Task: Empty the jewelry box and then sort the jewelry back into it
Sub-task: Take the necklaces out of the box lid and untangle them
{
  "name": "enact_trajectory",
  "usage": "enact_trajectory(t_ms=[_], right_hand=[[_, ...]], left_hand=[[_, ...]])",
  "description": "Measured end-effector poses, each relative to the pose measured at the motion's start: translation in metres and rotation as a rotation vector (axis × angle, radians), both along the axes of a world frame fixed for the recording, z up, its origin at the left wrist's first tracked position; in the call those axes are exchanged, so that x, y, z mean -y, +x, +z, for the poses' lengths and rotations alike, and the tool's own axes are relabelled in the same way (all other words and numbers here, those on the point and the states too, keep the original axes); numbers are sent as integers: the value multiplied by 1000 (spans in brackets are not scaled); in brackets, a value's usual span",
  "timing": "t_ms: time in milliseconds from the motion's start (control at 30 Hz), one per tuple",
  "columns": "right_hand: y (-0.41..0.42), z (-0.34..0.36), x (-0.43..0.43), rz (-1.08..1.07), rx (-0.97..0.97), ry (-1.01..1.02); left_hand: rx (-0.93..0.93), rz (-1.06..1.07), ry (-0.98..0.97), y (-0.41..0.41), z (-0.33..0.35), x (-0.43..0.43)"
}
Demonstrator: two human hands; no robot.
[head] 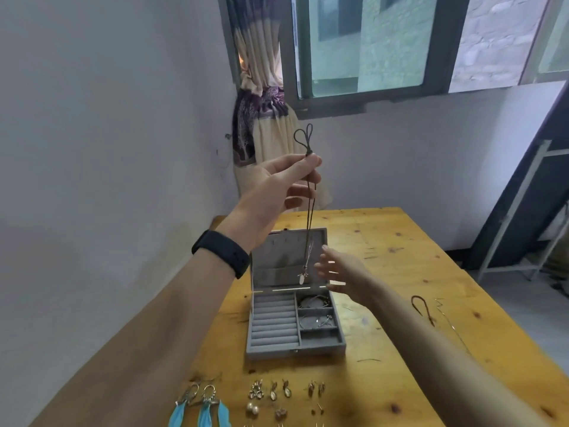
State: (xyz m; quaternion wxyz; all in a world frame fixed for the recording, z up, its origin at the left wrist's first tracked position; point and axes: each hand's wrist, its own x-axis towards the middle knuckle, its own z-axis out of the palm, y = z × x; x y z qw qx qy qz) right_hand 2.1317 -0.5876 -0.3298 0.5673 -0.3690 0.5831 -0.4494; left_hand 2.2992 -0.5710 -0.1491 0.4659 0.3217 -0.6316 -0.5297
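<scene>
Pale walls (pixel 92 149) are enclosing a corner where a dark-framed window (pixel 385 41) is letting in daylight and a tied-back curtain (pixel 264 124) is hanging beside it. A yellow wooden surface (pixel 400 257) is filling the lower right, carrying a grey jewelry box (pixel 274 322) that is standing open with its lid upright and bangles (pixel 314 302) lying in two right-hand compartments. The left hand (pixel 271 186), raised above the box, is pinching a dark cord necklace (pixel 311 211), whose pendant (pixel 302 277) is dangling before the lid. The right hand (pixel 341 272) is reaching toward the pendant, fingers spread, holding nothing. Another cord (pixel 423 309) is lying well to the right, while blue feather earrings (pixel 197 408) and small earrings (pixel 277 392) are lining the near edge.
</scene>
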Motion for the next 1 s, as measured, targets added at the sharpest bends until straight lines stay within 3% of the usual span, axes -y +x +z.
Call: enact_trajectory(t_ms=[133,300,500,700,867,1000], right_hand=[[18,-4,24,19,95,57],[31,2,56,-174,175,74],[31,8,81,-271,79,86],[24,2,88,-313,102,137],[19,12,73,-283,348,-51],[5,42,39,-163,308,-288]], left_hand=[[-4,9,17,16,-4,1],[-10,16,49,33,-10,6],[5,10,55,49,-16,14],[37,32,81,52,-33,24],[100,73,71,51,-51,32],[162,159,113,47,-73,37]])
